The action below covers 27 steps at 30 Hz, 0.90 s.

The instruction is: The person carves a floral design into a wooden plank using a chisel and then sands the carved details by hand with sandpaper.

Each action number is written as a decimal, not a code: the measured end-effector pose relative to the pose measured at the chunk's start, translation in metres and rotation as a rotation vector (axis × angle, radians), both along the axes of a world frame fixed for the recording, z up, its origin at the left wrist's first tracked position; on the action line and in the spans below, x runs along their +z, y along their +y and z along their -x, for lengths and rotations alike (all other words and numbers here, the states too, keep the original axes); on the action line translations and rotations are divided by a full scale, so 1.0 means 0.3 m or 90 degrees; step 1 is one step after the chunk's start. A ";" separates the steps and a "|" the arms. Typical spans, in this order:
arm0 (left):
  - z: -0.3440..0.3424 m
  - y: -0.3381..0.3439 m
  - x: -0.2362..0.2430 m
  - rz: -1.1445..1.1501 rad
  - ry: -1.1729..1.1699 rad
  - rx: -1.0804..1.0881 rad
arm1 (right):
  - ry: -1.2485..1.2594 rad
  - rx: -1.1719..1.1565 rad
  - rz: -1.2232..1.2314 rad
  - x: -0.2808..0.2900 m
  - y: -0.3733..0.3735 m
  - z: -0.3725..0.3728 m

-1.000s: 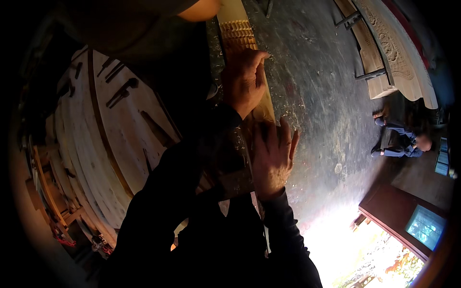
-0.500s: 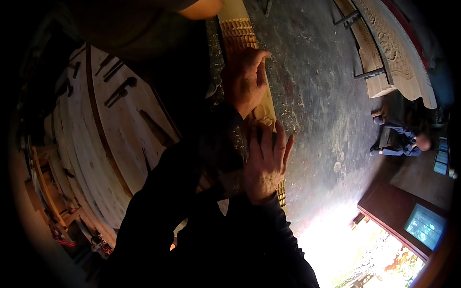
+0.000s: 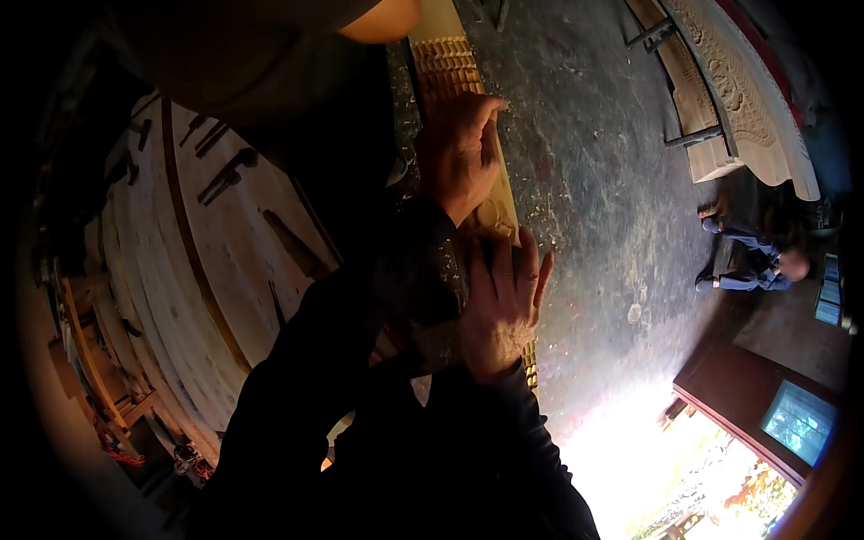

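A long, narrow wooden strip [image 3: 439, 20] runs down the middle, with rows of scale-like notches [image 3: 447, 59] carved across its far part. My left hand [image 3: 461, 155] rests over the strip just below those rows. Its fingers are curled, and whatever they grip is hidden beneath the hand. Nearer to me, my right hand [image 3: 499, 310] lies over the same strip, its fingers stretched forward and slightly apart. Between the hands shows a pale, smoother patch of wood [image 3: 490, 214] with a rounded cut. More carved notches [image 3: 531, 364] appear beside my right wrist.
Planks [image 3: 162, 261] at the left bear several dark tools [image 3: 227, 175]. A dark figure with a bare rounded part [image 3: 382, 22] is close at the top. Chips dot the grey floor [image 3: 603, 180]. Right: a carved panel [image 3: 729, 81] on supports, a seated person [image 3: 751, 261], a bright doorway [image 3: 666, 468].
Both hands stay nearly in place on the strip. My right fingers shift very slightly, and the pale patch between the hands looks a little different. The view moves a touch.
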<state>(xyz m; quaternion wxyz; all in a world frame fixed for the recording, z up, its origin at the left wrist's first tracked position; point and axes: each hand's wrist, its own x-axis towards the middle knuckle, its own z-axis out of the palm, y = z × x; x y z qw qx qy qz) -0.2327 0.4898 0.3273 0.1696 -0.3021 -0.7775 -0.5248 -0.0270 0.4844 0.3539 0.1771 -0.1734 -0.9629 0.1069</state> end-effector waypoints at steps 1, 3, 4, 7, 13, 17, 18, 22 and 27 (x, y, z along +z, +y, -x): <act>0.008 0.004 0.001 -0.010 -0.007 0.000 | -0.001 0.007 -0.002 -0.001 0.006 0.006; 0.006 0.007 -0.005 -0.021 -0.017 -0.011 | -0.007 0.018 -0.007 0.004 0.019 0.031; 0.001 0.008 -0.007 -0.022 -0.017 -0.020 | -0.009 0.007 0.001 0.003 0.011 0.017; 0.013 0.009 -0.007 -0.026 0.004 -0.009 | -0.004 0.002 0.012 0.007 0.004 0.002; 0.013 0.004 0.000 -0.005 0.015 -0.006 | -0.009 0.004 0.016 0.025 0.009 0.011; 0.013 0.010 0.003 -0.015 -0.020 -0.014 | -0.016 0.007 0.017 0.038 0.018 0.010; 0.012 0.010 0.003 -0.006 -0.012 -0.018 | -0.020 0.003 0.015 0.046 0.023 0.018; 0.013 0.000 -0.006 -0.020 0.016 -0.015 | -0.019 0.006 0.023 0.044 -0.007 -0.166; 0.003 -0.002 -0.008 -0.017 -0.003 -0.020 | 0.002 -0.018 -0.021 0.029 0.016 -0.259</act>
